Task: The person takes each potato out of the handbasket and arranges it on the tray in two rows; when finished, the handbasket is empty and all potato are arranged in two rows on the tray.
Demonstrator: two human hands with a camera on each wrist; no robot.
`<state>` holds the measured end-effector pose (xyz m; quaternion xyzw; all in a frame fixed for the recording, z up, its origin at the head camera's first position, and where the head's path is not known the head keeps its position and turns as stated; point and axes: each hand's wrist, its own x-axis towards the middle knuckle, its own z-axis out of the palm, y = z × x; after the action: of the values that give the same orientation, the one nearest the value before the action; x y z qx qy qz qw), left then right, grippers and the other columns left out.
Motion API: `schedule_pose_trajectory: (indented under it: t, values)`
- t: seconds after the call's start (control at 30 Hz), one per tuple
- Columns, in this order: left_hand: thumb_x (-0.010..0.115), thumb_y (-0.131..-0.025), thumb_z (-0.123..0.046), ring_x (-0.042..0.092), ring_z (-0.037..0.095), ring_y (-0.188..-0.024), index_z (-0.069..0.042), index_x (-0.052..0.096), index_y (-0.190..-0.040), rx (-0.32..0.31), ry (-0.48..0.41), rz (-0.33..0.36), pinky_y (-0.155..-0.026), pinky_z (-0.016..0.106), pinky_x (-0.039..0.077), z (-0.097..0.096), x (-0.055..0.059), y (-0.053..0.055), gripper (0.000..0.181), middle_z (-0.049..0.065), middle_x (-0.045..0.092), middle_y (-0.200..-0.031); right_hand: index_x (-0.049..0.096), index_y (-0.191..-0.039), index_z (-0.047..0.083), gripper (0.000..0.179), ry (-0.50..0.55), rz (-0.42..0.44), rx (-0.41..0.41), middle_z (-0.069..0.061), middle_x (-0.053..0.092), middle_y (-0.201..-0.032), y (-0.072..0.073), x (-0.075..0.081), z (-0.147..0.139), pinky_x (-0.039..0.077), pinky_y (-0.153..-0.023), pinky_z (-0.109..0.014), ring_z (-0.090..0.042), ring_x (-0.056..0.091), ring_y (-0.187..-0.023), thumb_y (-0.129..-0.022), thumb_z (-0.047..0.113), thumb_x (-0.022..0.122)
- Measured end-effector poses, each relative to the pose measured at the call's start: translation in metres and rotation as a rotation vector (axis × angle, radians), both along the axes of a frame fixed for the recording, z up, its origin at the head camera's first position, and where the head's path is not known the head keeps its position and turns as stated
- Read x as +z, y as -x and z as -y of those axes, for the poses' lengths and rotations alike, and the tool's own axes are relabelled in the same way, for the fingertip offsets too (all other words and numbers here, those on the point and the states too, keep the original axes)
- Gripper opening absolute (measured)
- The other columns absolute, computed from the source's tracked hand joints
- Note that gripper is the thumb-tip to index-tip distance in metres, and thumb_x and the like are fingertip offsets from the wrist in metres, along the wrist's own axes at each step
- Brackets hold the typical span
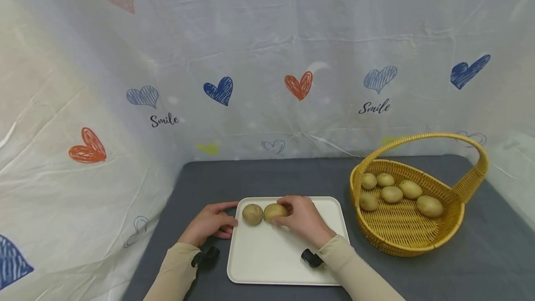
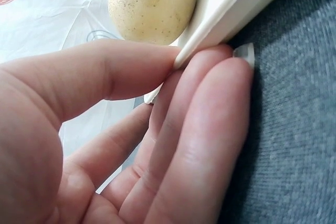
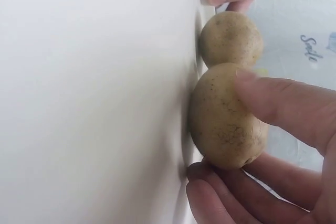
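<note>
The left hand point(image 1: 211, 223) is pinching the tray point(image 1: 267, 259) at its left rim; the right hand point(image 1: 305, 219) is grasping the right potato point(image 1: 273, 211), just beside the left potato point(image 1: 252, 214).

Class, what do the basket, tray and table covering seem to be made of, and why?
Basket: probably wicker or a plastic imitation, slightly glossy; its strands interlace.
Tray: perhaps plastic, smooth and white, no grain visible.
Table covering: apparently fabric, matte grey; the left wrist view shows texture like weave.
</note>
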<state>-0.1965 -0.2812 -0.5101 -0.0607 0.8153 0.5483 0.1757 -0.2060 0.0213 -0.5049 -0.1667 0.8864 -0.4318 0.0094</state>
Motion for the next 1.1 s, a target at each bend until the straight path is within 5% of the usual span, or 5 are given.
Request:
schedule_pose_trajectory:
  t: [0.8,1.1]
  values:
    - [0.084,-0.089,-0.015,0.075,0.018,-0.073,-0.016,0.062,-0.154,0.002,-0.002,0.012,-0.069,0.035,0.068,-0.008,0.004,0.005,0.068,0.012,0.076,-0.084,0.079,-0.124,0.005,0.049,-0.039,0.034,0.022,-0.003,0.081,-0.106,0.001,0.009,-0.011,0.061,-0.084,-0.033,-0.012,0.072,-0.093,-0.081,0.023,0.095]
    - [0.085,-0.089,-0.016,0.075,0.019,-0.075,-0.017,0.061,-0.155,0.019,-0.005,0.028,-0.070,0.036,0.068,-0.003,0.001,0.003,0.070,0.013,0.076,-0.086,0.077,-0.128,0.003,0.054,-0.041,0.023,-0.013,-0.009,0.081,-0.118,-0.002,0.013,-0.011,0.063,-0.089,-0.040,-0.024,0.076,-0.104,-0.082,0.027,0.094]
